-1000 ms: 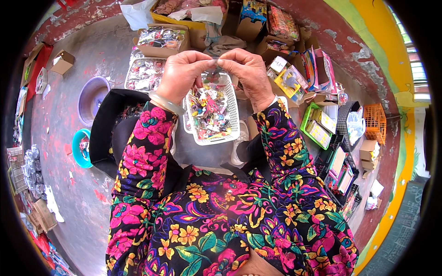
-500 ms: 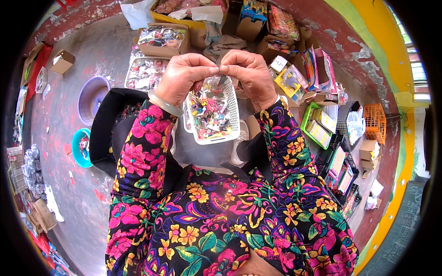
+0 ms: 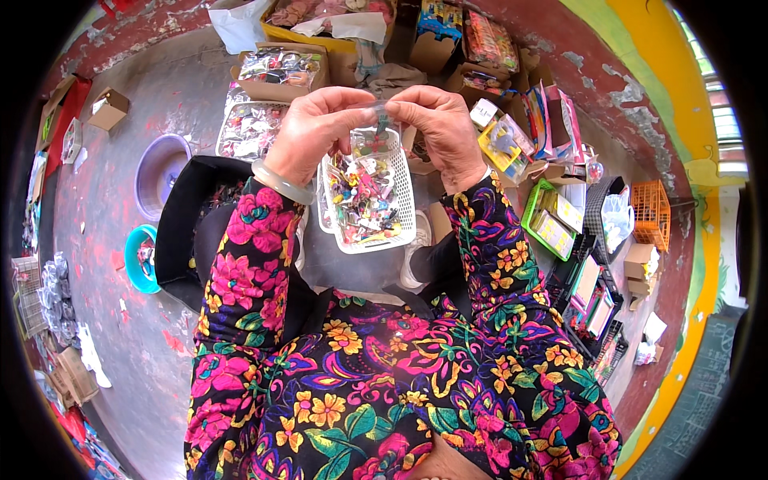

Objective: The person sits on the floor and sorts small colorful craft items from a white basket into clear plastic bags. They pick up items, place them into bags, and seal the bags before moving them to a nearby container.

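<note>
So the person in the black long-sleeved top covered in pink, yellow and green flowers has both bare hands up in front of them, almost meeting. The left hand has a pale, smooth bangle at the wrist and is pinching a small see-through plastic packet between thumb and fingertips. Right hand looks to be pinching the other side of it, thumb against forefinger, so neither one's clenched or let go. There's a dark greenish bit showing on the packet, but it's too small and glary for me to tell what it is. The packet hangs over the far end of a white plastic basket with perforated sides, which is loaded with a jumble of tiny multicoloured trinkets. Off to the person's left there's a round purple plastic basin on the floor, with a smaller turquoise one near it. Over on the right, a lime-green plastic basket and, farther out, an orange plastic crate.
</note>
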A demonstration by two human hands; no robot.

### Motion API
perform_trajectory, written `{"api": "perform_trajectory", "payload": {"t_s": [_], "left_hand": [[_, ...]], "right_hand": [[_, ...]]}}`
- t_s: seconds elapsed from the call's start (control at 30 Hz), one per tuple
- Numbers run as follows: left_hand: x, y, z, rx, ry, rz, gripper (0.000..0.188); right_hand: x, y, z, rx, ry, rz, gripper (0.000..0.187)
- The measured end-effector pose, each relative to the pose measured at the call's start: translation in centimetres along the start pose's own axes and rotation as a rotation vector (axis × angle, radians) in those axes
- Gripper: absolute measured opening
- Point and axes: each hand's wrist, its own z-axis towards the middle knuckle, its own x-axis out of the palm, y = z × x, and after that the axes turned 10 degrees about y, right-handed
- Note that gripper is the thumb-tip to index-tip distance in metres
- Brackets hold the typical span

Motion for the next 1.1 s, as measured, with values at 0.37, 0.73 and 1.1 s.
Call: {"api": "perform_trajectory", "payload": {"t_s": [0.37, 0.73, 1.1], "left_hand": [[-0.2, 0.6, 0.1, 0.122, 0.015, 0.196, 0.010], [0.3, 0.0, -0.2, 0.054, 0.041, 0.036, 0.010], [-0.5, 0.8, 0.3, 0.022, -0.038, -0.136, 0.014]], "right_hand": [[1.1, 0.1, -0.1, -0.081, 0.033, -0.362, 0.014], [1.3, 0.5, -0.3, -0.120, 0.013, -0.274, 0.015], [0.7, 0.5, 0.2, 0.074, -0.128, 0.205, 0.027]]}}
